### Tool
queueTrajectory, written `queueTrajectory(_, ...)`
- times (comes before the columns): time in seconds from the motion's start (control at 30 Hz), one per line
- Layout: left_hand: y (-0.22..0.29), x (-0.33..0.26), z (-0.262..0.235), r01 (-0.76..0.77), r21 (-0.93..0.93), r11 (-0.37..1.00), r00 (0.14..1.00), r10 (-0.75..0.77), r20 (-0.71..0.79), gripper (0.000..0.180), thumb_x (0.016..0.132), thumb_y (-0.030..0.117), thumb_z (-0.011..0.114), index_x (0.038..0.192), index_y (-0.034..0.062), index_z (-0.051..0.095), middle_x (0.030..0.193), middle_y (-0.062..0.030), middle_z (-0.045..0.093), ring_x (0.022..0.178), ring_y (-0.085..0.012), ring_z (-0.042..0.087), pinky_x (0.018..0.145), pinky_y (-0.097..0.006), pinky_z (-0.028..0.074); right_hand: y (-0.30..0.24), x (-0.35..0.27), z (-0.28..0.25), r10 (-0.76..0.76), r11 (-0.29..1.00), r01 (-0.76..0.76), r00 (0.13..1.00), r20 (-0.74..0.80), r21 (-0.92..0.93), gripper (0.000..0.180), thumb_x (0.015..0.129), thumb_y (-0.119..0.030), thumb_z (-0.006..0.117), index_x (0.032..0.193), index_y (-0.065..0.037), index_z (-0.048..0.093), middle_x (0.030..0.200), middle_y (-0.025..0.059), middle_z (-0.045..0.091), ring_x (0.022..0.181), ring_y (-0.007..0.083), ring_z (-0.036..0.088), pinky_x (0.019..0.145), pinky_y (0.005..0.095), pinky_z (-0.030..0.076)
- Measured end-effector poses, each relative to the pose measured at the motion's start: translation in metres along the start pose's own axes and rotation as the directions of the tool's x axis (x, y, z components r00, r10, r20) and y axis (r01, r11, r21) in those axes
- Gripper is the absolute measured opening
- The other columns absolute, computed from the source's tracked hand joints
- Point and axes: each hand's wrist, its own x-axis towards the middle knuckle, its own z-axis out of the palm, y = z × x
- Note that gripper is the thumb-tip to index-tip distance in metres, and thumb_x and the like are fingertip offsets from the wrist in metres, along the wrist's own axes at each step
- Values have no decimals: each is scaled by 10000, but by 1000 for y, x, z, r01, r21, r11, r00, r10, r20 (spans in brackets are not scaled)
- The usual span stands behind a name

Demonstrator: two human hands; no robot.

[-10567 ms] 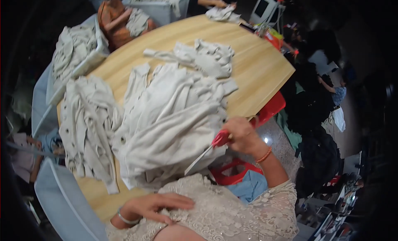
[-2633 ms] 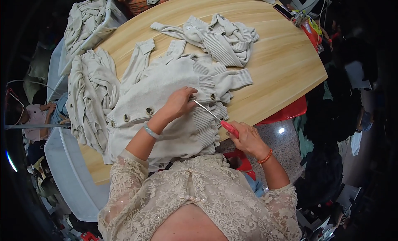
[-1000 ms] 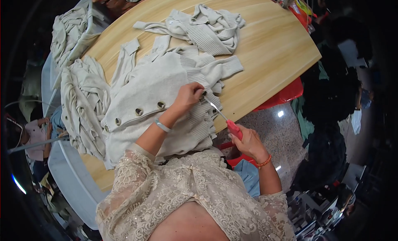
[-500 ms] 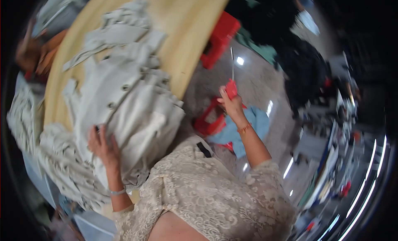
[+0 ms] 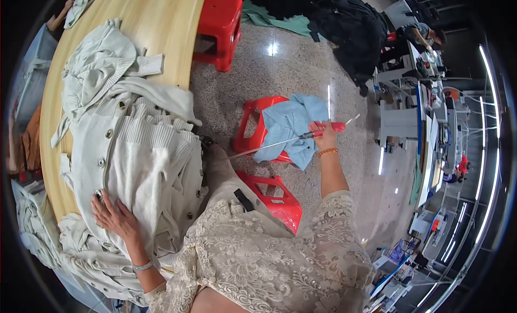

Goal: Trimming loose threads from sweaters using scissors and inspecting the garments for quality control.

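A cream knit cardigan (image 5: 142, 167) with round dark-rimmed metal buttons and ribbed edges lies bunched on the pale wooden table (image 5: 156, 22). My left hand (image 5: 114, 216) rests flat on its front, fingers spread, with the fingertips beside one button. Out over the floor to the right, my right hand (image 5: 324, 135) is wrapped round a red-handled tool (image 5: 338, 126). A long thin metal rod runs leftward from this tool, and a short pale tip sticks out of its other end. Its exact kind I cannot make out.
Several red plastic stools are around: one (image 5: 218, 30) by the table edge, one (image 5: 250, 119) under a light blue cloth (image 5: 288, 122), one (image 5: 277, 202) near my lap. More cream knitwear (image 5: 89, 254) hangs at left. Dark fabric (image 5: 350, 33) lies beyond; a person (image 5: 423, 35) sits far right.
My right hand has turned the tool: its rod pointed away from me and now points left. The view has shifted, so the table sits further left. My left hand stays on the cardigan.
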Motion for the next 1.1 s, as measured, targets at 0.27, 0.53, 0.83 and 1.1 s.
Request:
queueTrajectory(0.27,16,8,-3,31,-116,993,989,-14,144,564,844,107,579,1392,106,443,1482,-188,340,1385,-365,284,1133,-516,152,-17,131,-134,-372,739,372,920,120,-561,506,867,-353,654,1249,-62,495,1009,164,607,873,337,622,731,476,558)
queueTrajectory(0.53,10,-5,-27,67,-180,981,984,-35,173,556,808,76,606,1348,90,475,1455,-207,357,1361,-390,310,1120,-519,199,91,120,-94,151,638,-148,986,-66,-756,518,821,-215,660,1279,-125,437,1065,123,532,828,351,586,577,513,507)
queueTrajectory(0.83,-38,-45,-58,381,-149,913,925,-378,44,557,782,-28,588,1321,79,495,1355,-176,469,1249,-345,443,1052,-457,312,94,95,-31,-441,-300,408,742,505,-862,370,806,-114,612,1104,101,579,1058,264,649,926,353,664,813,416,521)
queueTrajectory(1.1,-71,-79,-37,583,-366,725,805,-577,140,454,826,-14,574,1272,53,519,1224,-171,542,1090,-342,559,927,-370,454,129,-89,204,257,368,776,445,858,-513,357,916,-112,582,1257,-17,540,1144,129,610,945,188,615,732,301,557)
